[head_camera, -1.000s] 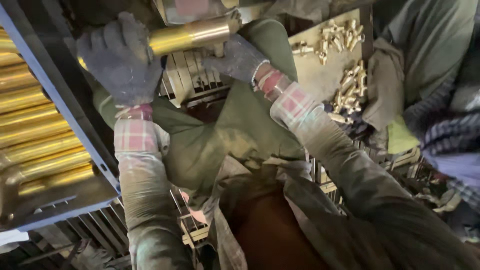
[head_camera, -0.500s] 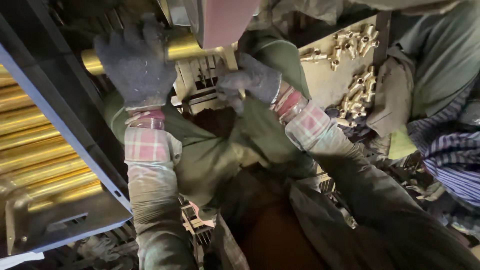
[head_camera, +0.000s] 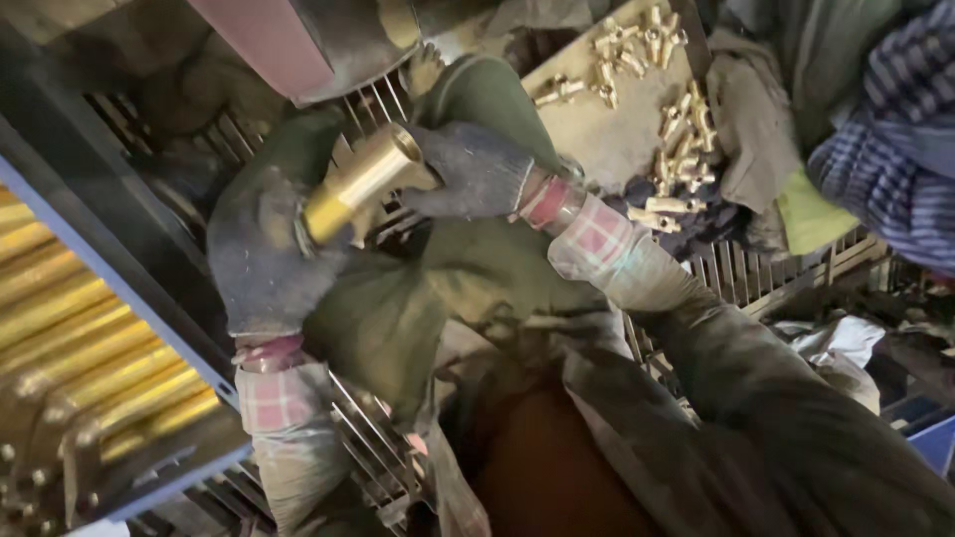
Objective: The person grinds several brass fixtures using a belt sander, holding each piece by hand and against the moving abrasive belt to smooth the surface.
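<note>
Between two dark work gloves, a brass tube (head_camera: 360, 181) sits tilted, open end up, just under a grey machine housing (head_camera: 328, 40). Polished metal like this is likely stiff, weighty and slippery, best gripped around the barrel. The left hand (head_camera: 264, 249) is wrapped shut around its lower end; the right hand (head_camera: 468, 174) curls closed against its upper rim. Brass rods (head_camera: 70, 338) fill a rack at left; small brass fittings (head_camera: 647, 70) litter a tray beyond.
</note>
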